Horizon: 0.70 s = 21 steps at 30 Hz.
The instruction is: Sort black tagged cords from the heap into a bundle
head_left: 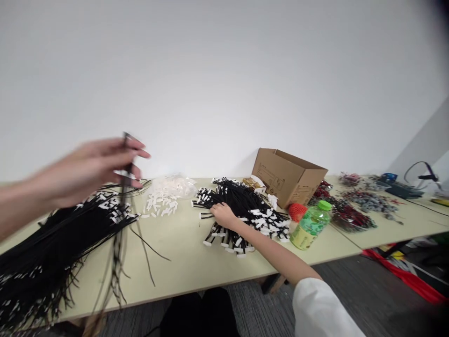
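My left hand [94, 171] is raised above the table's left side, its fingers pinched on a thin bunch of black wires [121, 234] that hangs down and is blurred by motion. Under it lies a large heap of black wires with white connectors [52, 248]. My right hand [223, 215] reaches forward and rests, fingers curled, on a second pile of black wires with white connectors [245, 210] in the middle of the table. Whether it grips any of them is hidden. A scatter of loose white connectors [161, 203] lies between the two piles.
A clear bag of white parts [173, 185] lies behind the loose connectors. An open cardboard box [287, 175] stands at the back. A green-capped bottle [310, 225] and an orange net ball [297, 211] lie beside it. Red and grey parts [354, 213] cover the right table.
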{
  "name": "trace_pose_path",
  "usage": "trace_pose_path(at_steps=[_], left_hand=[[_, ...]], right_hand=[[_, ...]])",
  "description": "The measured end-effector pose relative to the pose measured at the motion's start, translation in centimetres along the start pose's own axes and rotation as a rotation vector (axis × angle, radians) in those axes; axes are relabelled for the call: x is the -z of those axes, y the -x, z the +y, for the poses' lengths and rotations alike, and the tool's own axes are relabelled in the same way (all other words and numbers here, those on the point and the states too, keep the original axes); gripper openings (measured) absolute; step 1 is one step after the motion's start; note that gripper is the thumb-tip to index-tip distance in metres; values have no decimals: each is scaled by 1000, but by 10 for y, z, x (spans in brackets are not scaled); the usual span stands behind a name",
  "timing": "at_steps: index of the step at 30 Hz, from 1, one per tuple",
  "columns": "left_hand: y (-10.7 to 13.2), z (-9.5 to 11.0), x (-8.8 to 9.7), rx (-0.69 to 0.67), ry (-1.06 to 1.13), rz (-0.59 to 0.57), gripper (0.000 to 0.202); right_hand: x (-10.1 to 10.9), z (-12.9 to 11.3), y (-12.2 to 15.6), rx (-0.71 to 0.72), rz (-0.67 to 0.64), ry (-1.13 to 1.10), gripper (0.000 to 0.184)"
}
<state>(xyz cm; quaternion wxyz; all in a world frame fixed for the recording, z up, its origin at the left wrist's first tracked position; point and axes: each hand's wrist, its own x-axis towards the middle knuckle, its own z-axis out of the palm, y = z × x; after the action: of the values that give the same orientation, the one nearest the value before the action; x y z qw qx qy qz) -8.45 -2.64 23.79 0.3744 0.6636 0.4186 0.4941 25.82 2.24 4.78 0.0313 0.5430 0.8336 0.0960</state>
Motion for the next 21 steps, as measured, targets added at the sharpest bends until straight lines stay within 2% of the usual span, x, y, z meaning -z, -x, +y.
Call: trace_pose_path(at_steps=[2,3,5,8,11,13,16,21], left_hand=[[-3,35,-64,165,95,-139,22],[-1,39,-88,227,157,-169,20],[3,23,-118,292,292,-200,18],[2,-40,-132,385,450,-155,15],[-4,-102,-139,503,551,-121,16],[-4,-133,-147,605,598,-140,17],[-1,-165,-162,606,683,-192,16],[2,-196,-172,455,770,-337,16]], right_hand=[[-5,-13,-2,39,9,-28,39],[-8,-17,-3,55,4,-42,40],[-10,-18,-1,87,-13,-71,36],[-9,-4,11,101,-19,-117,24],[-5,15,29,39,29,-163,26],[-2,22,38,-2,62,-209,26],[0,15,43,-28,109,-312,25],[-1,-32,27,-2,205,-561,22]])
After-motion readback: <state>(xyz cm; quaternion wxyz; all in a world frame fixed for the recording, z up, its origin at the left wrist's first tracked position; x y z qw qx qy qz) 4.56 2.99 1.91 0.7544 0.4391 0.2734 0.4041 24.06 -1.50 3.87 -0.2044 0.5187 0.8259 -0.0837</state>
